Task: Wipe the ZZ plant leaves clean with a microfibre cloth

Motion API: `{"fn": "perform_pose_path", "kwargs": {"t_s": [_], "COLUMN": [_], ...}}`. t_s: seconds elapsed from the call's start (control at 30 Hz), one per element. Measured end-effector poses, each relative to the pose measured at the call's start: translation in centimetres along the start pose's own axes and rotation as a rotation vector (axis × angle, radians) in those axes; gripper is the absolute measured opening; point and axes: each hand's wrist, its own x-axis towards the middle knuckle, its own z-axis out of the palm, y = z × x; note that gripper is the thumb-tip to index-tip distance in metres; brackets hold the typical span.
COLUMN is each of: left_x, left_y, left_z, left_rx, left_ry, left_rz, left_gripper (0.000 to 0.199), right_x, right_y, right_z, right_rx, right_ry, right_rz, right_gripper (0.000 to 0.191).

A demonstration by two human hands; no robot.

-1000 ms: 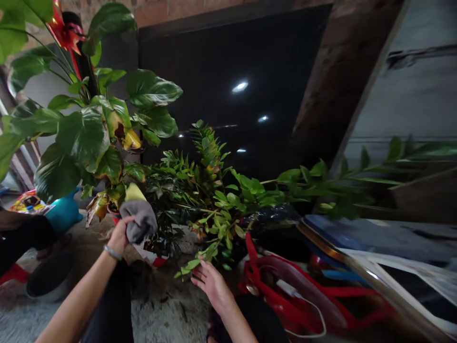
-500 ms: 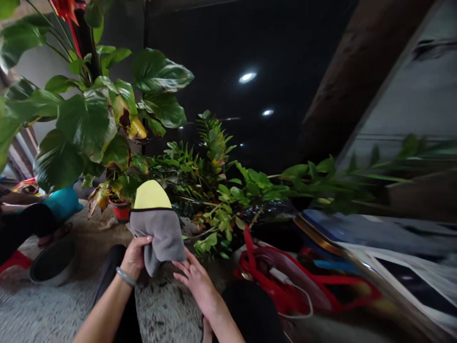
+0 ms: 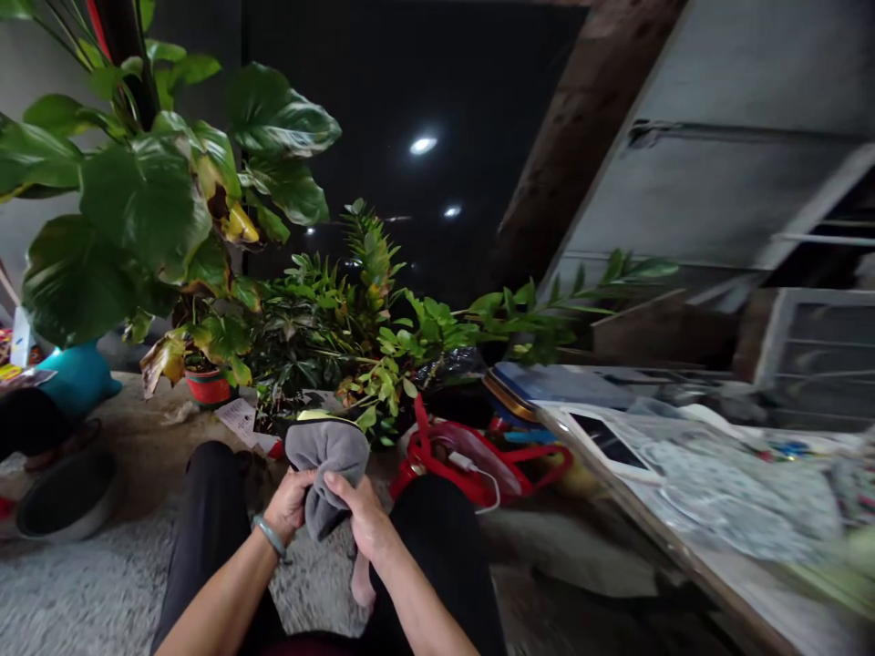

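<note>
A person is sitting with knees apart, and both hands are gripping a gray cloth (image 3: 328, 460) between the knees; clock directions run from this cloth as seen in the head view. The left hand (image 3: 291, 501), wearing a wristband (image 3: 271, 537), is clamping the cloth at 8 o'clock, thumb and fingers closing on its fabric. The right hand (image 3: 367, 517) is clamping it at 4 o'clock, its thumb pressing onto the bunched folds. A yellow-green part is showing along the cloth's far edge.

At 12 o'clock, low green plants (image 3: 383, 337) are spreading before a dark panel (image 3: 383, 100). A large-leaved plant (image 3: 147, 200) is rising at 11 o'clock, and a red pot (image 3: 207, 386) is standing at 10. A dark basin (image 3: 66, 497) is lying at 9 o'clock, near another person's dark-clothed leg (image 3: 25, 424). At 3 o'clock, a red bag (image 3: 420, 448) is holding a white plug (image 3: 463, 462), whose cable is trailing out; beyond it, a white-framed tablet (image 3: 605, 441) is lying on a table (image 3: 646, 510).
</note>
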Motion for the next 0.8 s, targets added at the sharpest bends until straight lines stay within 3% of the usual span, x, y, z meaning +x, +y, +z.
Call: {"fn": "perform_pose_path", "kwargs": {"t_s": [0.17, 0.37, 0.43, 0.57, 0.63, 0.7, 0.8], "left_x": [0.1, 1.1, 1.3, 1.4, 1.4, 1.4, 1.5], "left_y": [-0.5, -0.7, -0.6, -0.6, -0.9, -1.3, -1.7], "left_z": [-0.3, -0.7, -0.6, -0.4, -0.5, -0.7, -0.9], "left_rx": [0.03, 0.06, 0.018, -0.027, -0.039, -0.075, -0.113], "left_ry": [-0.025, 0.031, 0.012, -0.076, -0.097, -0.117, -0.139], "left_rz": [0.028, 0.078, 0.083, 0.052, -0.002, -0.067, -0.161], "left_gripper": [0.056, 0.049, 0.048, 0.04, 0.037, 0.042, 0.052], "right_x": [0.2, 1.0, 0.8, 0.2, 0.1, 0.1, 0.7], "right_y": [0.9, 0.7, -0.5, -3.3, -4.0, -4.0, -3.1], "right_z": [0.8, -0.1, -0.7, -1.3, -1.3, -1.1, -0.7], "right_rx": [-0.027, -0.018, -0.149, -0.553, -0.656, -0.678, -0.643], "right_ry": [0.124, 0.217, 0.183, 0.099, 0.059, 0.01, 0.026], "right_rz": [0.031, -0.013, -0.116, -0.49, -0.607, -0.622, -0.492], "right_gripper": [0.034, 0.032, 0.037, 0.054, 0.061, 0.071, 0.086]}}
